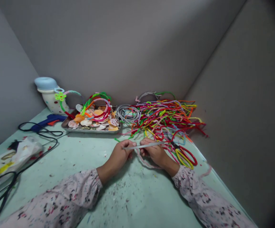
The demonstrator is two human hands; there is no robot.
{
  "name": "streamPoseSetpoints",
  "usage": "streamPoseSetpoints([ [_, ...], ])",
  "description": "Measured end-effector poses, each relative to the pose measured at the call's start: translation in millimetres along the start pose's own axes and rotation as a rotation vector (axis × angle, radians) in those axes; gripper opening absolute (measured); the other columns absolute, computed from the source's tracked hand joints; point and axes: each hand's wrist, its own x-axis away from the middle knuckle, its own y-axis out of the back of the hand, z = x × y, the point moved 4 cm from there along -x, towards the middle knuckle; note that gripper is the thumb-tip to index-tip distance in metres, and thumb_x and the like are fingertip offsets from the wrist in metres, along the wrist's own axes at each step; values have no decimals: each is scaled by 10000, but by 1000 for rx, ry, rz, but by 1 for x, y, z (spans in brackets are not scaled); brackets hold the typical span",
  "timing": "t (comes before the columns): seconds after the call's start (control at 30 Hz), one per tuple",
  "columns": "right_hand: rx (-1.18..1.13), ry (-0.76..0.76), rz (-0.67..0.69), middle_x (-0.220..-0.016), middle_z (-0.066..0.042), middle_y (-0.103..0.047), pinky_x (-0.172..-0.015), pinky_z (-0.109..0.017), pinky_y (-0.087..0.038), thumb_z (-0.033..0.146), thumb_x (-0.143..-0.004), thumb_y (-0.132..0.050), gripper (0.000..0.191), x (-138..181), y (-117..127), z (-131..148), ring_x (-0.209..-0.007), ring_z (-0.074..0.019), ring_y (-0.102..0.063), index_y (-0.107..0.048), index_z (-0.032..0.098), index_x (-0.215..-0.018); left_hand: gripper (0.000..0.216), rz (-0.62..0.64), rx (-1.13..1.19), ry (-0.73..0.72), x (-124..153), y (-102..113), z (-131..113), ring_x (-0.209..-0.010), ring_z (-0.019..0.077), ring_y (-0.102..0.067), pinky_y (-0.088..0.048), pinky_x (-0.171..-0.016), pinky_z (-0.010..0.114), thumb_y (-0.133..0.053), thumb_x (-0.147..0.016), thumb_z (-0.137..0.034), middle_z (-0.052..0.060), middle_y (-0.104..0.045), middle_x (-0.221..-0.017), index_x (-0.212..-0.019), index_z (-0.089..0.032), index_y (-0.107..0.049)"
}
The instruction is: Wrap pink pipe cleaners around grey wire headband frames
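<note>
In front of me, over the table's middle, my left hand [118, 155] and my right hand [155, 153] are close together with fingers closed. Both grip a thin, pale grey strip [153, 144], which runs nearly level across the fingers. From between the hands hangs a pale pink pipe cleaner [144, 162], curving down below my right hand. My right fingertips seem to pinch it against the strip, though the fingers hide the exact contact. Just beyond and right of my right hand lie scissors [187, 156] with red and yellow handles.
Colourful pipe cleaners [168, 115] are heaped at the back right. Beside them sit coiled grey bands [127, 114] and a metal tray [92, 130] of seashells and fuzzy hoops. At left are a blue glue gun [48, 121], black cord [50, 148], plastic bag [29, 150] and white bottle [54, 99].
</note>
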Motion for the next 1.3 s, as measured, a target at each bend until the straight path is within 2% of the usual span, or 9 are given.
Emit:
streamPoseSetpoints([
  [0.2,-69,-117,3,-633,-8,-575,-558,-243,-427,445,-867,-487,332,2,-2,-8,-577,-125,-534,-597,180,-699,312,22,-32,16,0,1,-2,-438,89,-336,-205,-460,248,-616,-754,-400,-32,-423,-455,-564,-170,-523],
  [0.5,-142,-133,0,-612,-4,-581,-534,-234,-420,459,-832,-541,321,0,-1,-12,-555,-117,-526,-602,176,-694,269,51,-28,-5,1,-1,-3,-457,92,-347,-223,-474,243,-592,-776,-370,-32,-433,-480,-607,-169,-530],
  [0.6,-170,-161,-17,-584,4,-568,-507,-227,-403,450,-804,-556,299,-1,-1,-11,-525,-109,-512,-593,178,-687,171,46,-23,-25,3,0,-6,-481,95,-378,-257,-484,231,-588,-770,-311,-32,-459,-515,-682,-167,-562],
  [0.67,-193,-163,-31,-572,10,-563,-494,-220,-392,462,-791,-558,310,-1,-1,-11,-508,-100,-503,-593,172,-689,105,45,-35,-68,4,1,-9,-520,96,-415,-299,-506,221,-596,-757,-266,-25,-516,-602,-797,-169,-591],
  [0.77,-226,-159,-38,-563,18,-560,-479,-210,-378,482,-777,-567,330,-1,-2,-11,-494,-88,-496,-595,164,-693,200,-7,-94,-158,5,3,-12,-609,104,-481,-350,-556,212,-624,-721,-216,0,-595,-784,-916,-176,-601],
  [0.97,-297,-203,-59,-573,5,-585,-496,-211,-394,535,-736,-606,394,1,-6,-14,-495,-81,-497,-631,146,-677,117,-88,-230,-264,5,4,-13,-662,122,-518,-387,-601,212,-618,-728,-218,8,-607,-759,-830,-162,-618],
  [1.3,-399,-202,21,-609,5,-600,-499,-207,-400,517,-773,-617,361,-1,-8,-19,-507,-86,-506,-627,157,-737,99,-113,-258,-255,6,6,-13,-623,117,-505,-375,-583,214,-637,-721,-225,7,-607,-709,-798,-164,-647],
])
